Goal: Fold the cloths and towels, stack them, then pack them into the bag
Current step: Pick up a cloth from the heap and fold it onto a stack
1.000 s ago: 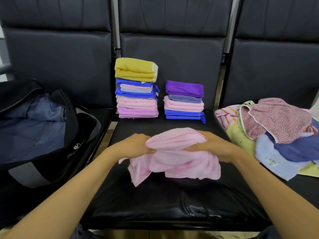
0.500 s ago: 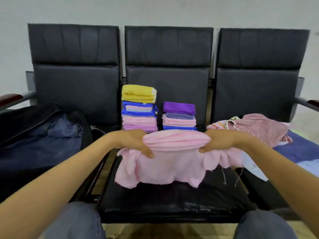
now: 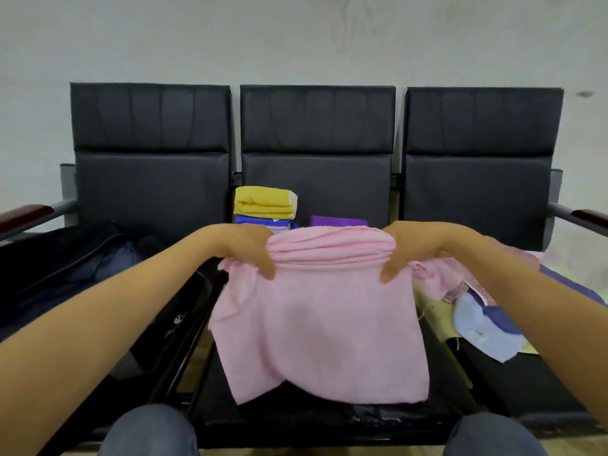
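Head view: the left hand [image 3: 253,250] and right hand [image 3: 403,250] each pinched the pink towel [image 3: 316,324], held up over the middle seat [image 3: 296,419]. One loose pinch might let it drop crooked.

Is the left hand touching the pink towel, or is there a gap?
Touching. The head view shows the left hand gripping the bunched top edge of the pink towel, thumb curled over its front.

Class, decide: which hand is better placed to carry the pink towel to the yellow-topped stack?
Likely the left hand: it grips the pink towel nearest the yellow-topped stack; the right hand grips farther away.
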`<state>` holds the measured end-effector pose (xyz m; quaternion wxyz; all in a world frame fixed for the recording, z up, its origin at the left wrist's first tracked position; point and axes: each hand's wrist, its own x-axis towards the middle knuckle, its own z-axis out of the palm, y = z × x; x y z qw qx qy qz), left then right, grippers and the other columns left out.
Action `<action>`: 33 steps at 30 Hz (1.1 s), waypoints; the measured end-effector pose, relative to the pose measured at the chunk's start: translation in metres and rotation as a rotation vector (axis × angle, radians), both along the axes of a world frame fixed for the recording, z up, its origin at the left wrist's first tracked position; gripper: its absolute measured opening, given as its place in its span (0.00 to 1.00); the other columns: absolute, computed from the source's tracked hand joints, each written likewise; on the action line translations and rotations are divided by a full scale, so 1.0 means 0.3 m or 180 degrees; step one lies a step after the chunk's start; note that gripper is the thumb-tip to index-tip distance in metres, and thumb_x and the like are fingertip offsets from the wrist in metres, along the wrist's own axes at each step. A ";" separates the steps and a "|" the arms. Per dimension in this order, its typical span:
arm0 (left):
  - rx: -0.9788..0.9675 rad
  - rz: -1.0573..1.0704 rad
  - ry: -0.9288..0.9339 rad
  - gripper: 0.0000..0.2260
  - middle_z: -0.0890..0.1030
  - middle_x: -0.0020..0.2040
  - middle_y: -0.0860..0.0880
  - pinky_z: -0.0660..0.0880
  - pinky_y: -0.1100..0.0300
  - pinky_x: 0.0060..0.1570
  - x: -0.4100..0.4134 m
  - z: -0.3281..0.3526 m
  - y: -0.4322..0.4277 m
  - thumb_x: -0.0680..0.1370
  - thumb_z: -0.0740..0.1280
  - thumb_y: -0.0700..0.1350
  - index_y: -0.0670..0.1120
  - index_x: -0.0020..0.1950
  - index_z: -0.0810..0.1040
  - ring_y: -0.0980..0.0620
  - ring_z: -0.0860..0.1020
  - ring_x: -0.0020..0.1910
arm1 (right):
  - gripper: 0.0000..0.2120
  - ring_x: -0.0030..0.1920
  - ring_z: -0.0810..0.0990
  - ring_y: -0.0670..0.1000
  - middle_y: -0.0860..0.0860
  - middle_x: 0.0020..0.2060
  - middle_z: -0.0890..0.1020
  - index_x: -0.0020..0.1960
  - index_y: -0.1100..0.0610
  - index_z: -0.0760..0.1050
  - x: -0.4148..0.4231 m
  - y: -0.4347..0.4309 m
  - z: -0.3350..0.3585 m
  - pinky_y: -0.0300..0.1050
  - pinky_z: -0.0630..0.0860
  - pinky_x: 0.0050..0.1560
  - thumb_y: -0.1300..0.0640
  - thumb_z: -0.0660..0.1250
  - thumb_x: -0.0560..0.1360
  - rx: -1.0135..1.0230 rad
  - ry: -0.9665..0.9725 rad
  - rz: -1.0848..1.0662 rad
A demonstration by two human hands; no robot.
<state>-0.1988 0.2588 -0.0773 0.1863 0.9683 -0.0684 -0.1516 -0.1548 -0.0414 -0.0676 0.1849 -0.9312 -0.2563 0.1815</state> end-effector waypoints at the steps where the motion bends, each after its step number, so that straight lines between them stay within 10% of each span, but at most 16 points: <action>1: 0.0242 0.0101 -0.0288 0.09 0.81 0.41 0.48 0.76 0.55 0.37 0.024 -0.015 -0.005 0.69 0.72 0.45 0.45 0.47 0.78 0.48 0.78 0.39 | 0.14 0.46 0.82 0.55 0.52 0.45 0.84 0.49 0.56 0.79 0.032 0.013 -0.020 0.48 0.79 0.48 0.60 0.76 0.65 -0.0165 -0.0353 -0.0113; 7: 0.0565 0.0762 -0.2342 0.09 0.72 0.51 0.46 0.65 0.53 0.40 0.128 -0.053 -0.018 0.78 0.59 0.39 0.44 0.58 0.71 0.43 0.72 0.49 | 0.11 0.46 0.78 0.60 0.56 0.51 0.78 0.59 0.57 0.70 0.109 0.101 -0.039 0.46 0.67 0.40 0.63 0.59 0.77 -0.0702 -0.2625 -0.1010; 14: 0.0859 0.0574 -0.3148 0.11 0.70 0.56 0.42 0.61 0.54 0.35 0.102 -0.083 -0.020 0.78 0.59 0.36 0.40 0.60 0.70 0.44 0.69 0.52 | 0.16 0.47 0.79 0.60 0.56 0.53 0.76 0.64 0.57 0.66 0.085 0.100 -0.055 0.47 0.64 0.38 0.65 0.59 0.76 -0.1004 -0.3215 -0.1057; 23: 0.0447 0.0043 -0.1161 0.18 0.72 0.63 0.43 0.70 0.56 0.58 0.010 -0.493 -0.016 0.80 0.62 0.41 0.42 0.69 0.67 0.45 0.72 0.61 | 0.13 0.54 0.78 0.55 0.54 0.57 0.78 0.60 0.53 0.71 0.019 0.028 -0.407 0.44 0.69 0.45 0.56 0.63 0.76 -0.1518 -0.1683 -0.0074; 26: 0.0070 -0.0065 -0.0108 0.18 0.76 0.59 0.46 0.70 0.69 0.51 -0.022 -0.564 -0.035 0.77 0.69 0.44 0.40 0.63 0.72 0.48 0.75 0.58 | 0.15 0.49 0.77 0.52 0.53 0.54 0.79 0.56 0.53 0.74 0.005 0.009 -0.511 0.41 0.69 0.44 0.54 0.70 0.71 -0.1320 -0.0513 0.0144; 30: 0.0314 -0.0260 0.0957 0.24 0.77 0.54 0.50 0.73 0.69 0.47 -0.032 -0.619 -0.039 0.74 0.72 0.51 0.41 0.65 0.71 0.51 0.76 0.50 | 0.23 0.59 0.76 0.52 0.50 0.60 0.78 0.63 0.52 0.73 -0.005 -0.010 -0.587 0.42 0.72 0.56 0.49 0.73 0.70 -0.1109 0.0529 0.0352; 33: -0.0018 -0.0141 0.1048 0.22 0.77 0.55 0.53 0.72 0.61 0.54 -0.008 -0.650 -0.017 0.72 0.71 0.61 0.49 0.59 0.74 0.53 0.75 0.52 | 0.17 0.51 0.79 0.47 0.44 0.50 0.80 0.50 0.50 0.76 0.013 -0.030 -0.609 0.41 0.74 0.53 0.40 0.72 0.70 -0.0526 0.1090 0.0146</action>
